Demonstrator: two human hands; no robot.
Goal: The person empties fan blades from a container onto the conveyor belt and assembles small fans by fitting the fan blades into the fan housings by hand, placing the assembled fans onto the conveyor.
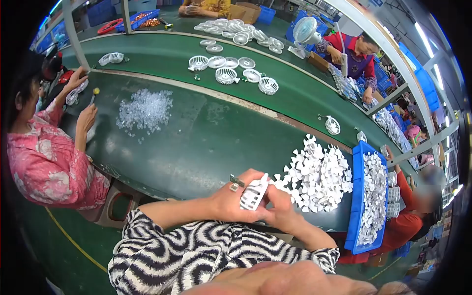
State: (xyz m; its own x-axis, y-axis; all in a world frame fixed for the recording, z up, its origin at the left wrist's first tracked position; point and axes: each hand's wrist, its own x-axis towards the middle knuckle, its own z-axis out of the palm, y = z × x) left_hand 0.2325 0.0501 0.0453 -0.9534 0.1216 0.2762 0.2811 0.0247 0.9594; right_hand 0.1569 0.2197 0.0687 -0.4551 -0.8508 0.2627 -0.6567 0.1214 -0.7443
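White slotted housing point(252, 195): tilted, lower centre of frame, gripped between your left hand point(227, 200) and right hand point(282, 207). Small circuit board point(236, 183) just left of it.

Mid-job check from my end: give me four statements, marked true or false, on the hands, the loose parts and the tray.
1. The left hand and right hand hold a white slotted casing. True.
2. The white bladed parts are piled right of the clear pieces. True.
3. The blue tray is empty. False: the blue tray holds many small white parts.
4. The clear pieces are in the blue tray. False: they lie loose on the green table.
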